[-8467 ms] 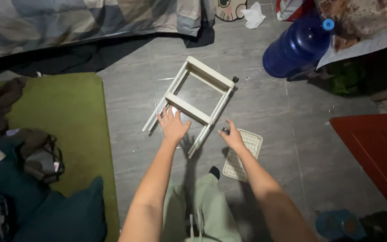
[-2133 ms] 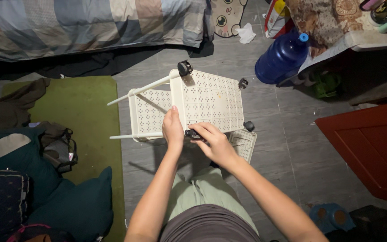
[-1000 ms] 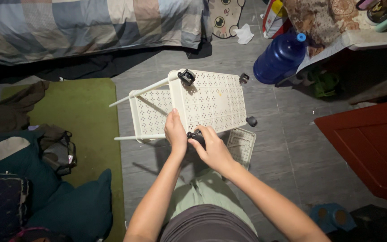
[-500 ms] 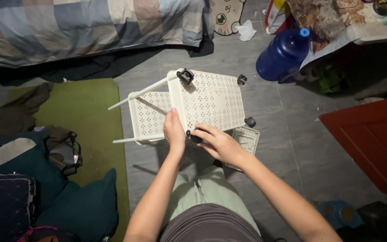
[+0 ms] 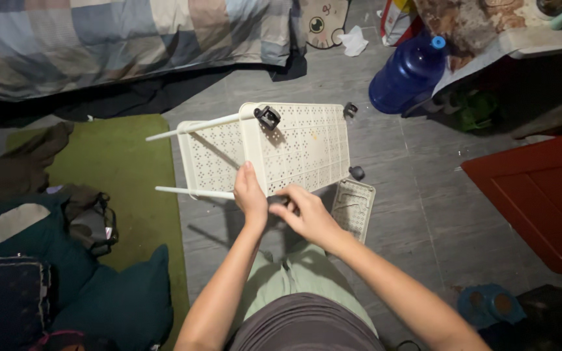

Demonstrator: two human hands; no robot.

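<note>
**Both hands on the near corner of an upturned shelf rack**

One bed with a checked quilt (image 5: 131, 39) fills the frame from ten to twelve o'clock. One green mat (image 5: 118, 188) lies at nine o'clock, with dark cushions (image 5: 112, 305) at seven. One red panel (image 5: 541, 201) sits at three o'clock. The grey tiled floor (image 5: 417, 221) carries everything else.

One cream perforated rack (image 5: 294, 153) lies tipped over at centre, two thin legs (image 5: 193, 192) pointing towards nine o'clock. Three black casters show: one at its far left corner (image 5: 267, 117), one at one o'clock (image 5: 350, 109), one at its right edge (image 5: 356, 173). One loose perforated tray (image 5: 354, 208) lies flat beside it at four o'clock. One blue water jug (image 5: 408, 75) stands at one o'clock.

The left hand (image 5: 250, 195) is clamped on the rack's near edge. The right hand (image 5: 304, 214) has its fingers pinched together around a small dark part at that corner, too hidden to name.
</note>
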